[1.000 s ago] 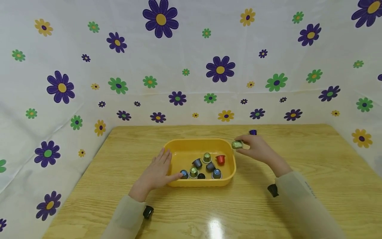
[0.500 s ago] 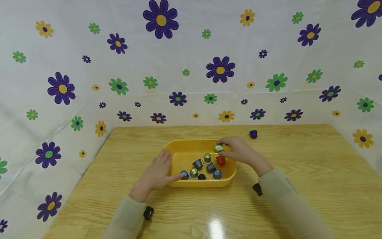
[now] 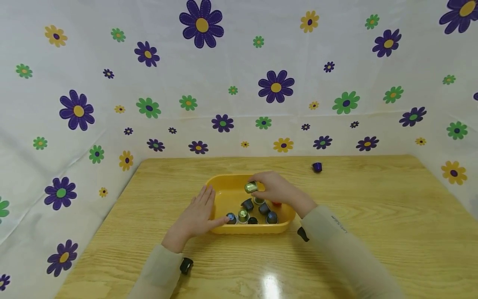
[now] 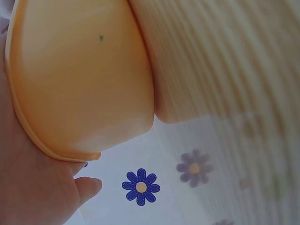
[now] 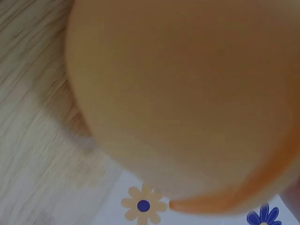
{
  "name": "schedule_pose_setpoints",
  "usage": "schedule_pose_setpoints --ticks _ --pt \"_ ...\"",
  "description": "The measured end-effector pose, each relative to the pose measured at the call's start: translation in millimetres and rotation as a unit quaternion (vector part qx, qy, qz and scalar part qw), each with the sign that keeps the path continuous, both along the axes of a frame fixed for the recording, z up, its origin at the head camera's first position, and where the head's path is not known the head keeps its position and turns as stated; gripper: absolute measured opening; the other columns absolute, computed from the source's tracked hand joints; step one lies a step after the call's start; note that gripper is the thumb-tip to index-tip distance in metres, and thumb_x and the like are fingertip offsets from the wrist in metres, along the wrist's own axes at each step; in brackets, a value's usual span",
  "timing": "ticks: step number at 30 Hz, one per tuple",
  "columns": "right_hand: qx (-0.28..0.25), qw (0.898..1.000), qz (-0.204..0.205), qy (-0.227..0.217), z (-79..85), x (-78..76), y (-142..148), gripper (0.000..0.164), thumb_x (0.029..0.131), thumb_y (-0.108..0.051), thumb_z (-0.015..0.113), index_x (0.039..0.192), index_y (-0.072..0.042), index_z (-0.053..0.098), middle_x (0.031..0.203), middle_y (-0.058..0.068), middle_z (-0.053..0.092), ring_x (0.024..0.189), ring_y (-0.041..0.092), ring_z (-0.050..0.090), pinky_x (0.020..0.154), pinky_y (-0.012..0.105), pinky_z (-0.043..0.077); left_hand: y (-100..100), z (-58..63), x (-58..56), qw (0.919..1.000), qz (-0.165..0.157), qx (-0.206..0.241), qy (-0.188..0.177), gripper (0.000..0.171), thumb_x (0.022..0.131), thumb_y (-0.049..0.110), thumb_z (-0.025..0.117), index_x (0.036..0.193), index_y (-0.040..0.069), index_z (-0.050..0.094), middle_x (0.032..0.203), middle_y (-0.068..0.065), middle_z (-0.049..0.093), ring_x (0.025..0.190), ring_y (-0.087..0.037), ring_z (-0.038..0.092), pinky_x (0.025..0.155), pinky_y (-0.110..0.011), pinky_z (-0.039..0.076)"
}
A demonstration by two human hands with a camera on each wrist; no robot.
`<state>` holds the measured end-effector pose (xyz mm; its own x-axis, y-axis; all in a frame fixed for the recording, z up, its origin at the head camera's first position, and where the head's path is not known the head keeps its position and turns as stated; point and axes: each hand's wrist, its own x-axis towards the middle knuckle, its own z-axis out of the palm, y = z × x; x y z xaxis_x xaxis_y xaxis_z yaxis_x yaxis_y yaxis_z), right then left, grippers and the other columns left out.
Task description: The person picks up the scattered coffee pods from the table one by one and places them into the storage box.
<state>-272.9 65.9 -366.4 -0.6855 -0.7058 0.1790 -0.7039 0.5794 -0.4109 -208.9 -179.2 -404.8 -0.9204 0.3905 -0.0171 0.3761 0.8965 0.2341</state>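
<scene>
In the head view my right hand (image 3: 279, 189) pinches a light green coffee capsule (image 3: 250, 187) between thumb and fingers, above the back part of a yellow tray (image 3: 246, 229). My left hand (image 3: 192, 216) rests on the tray's left rim, its fingers fairly straight and its thumb over the front corner. Several capsules lie in the tray: a gold-green one (image 3: 243, 215), a blue one (image 3: 231, 218), another blue one (image 3: 272, 217), dark grey ones and a black one (image 3: 252, 221). A red capsule (image 3: 276, 204) is mostly hidden by my right hand. The right wrist view shows mainly the tray's outer wall (image 5: 178, 103).
A dark blue capsule (image 3: 317, 167) lies on the wooden table (image 3: 373, 199) near its back edge, to the right of the tray. Flower-printed white cloth (image 3: 239, 79) hangs behind the table and along both sides.
My right hand has carried the green capsule leftward, from beyond the tray's right rim to above its inside. This uncovers the dark blue capsule and covers the red one. My left hand stays put.
</scene>
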Motion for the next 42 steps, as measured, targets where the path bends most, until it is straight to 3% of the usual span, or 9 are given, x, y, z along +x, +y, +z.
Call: schedule_pose_setpoints --ticks 6,23,32,42 --pt "0.005 1.0 0.021 0.003 1.3 1.6 -16.8 0.03 0.081 -0.015 0.064 0.109 -0.003 0.06 0.103 0.006 0.061 0.092 0.016 0.057 0.08 0.029 0.045 -0.3 -2.5 -1.1 0.9999 0.005 0.008 0.003 0.095 0.081 0.064 0.041 0.137 -0.009 0.014 0.145 -0.02 0.004 0.132 -0.03 -0.001 0.101 -0.051 0.014" --pt "0.039 0.999 0.026 -0.002 -11.4 -5.6 -44.2 0.032 0.083 -0.018 0.063 0.111 -0.003 0.059 0.105 0.004 0.061 0.089 0.012 0.056 0.08 0.025 0.044 -1.3 -3.0 -1.8 0.9999 0.0 0.013 0.007 0.095 0.081 0.064 0.041 0.137 -0.009 0.015 0.144 -0.022 0.004 0.132 -0.031 0.0 0.101 -0.052 0.015" --pt "0.051 0.998 0.028 0.007 -10.6 -4.6 -50.6 0.029 0.084 -0.019 0.061 0.108 -0.004 0.059 0.1 0.002 0.061 0.083 0.011 0.055 0.076 0.024 0.044 -0.8 -2.5 -0.9 0.9999 0.005 0.013 0.006 0.095 0.081 0.063 0.041 0.137 -0.009 0.014 0.145 -0.021 0.003 0.132 -0.03 0.0 0.101 -0.051 0.014" --pt "0.07 0.997 0.027 0.012 -8.8 -1.3 -57.8 0.035 0.083 -0.018 0.062 0.114 -0.002 0.057 0.111 0.008 0.059 0.099 0.017 0.055 0.087 0.03 0.042 -1.8 -2.6 -0.3 0.9999 0.002 0.014 0.003 0.095 0.082 0.063 0.04 0.137 -0.01 0.013 0.144 -0.021 0.002 0.132 -0.03 -0.001 0.101 -0.052 0.014"
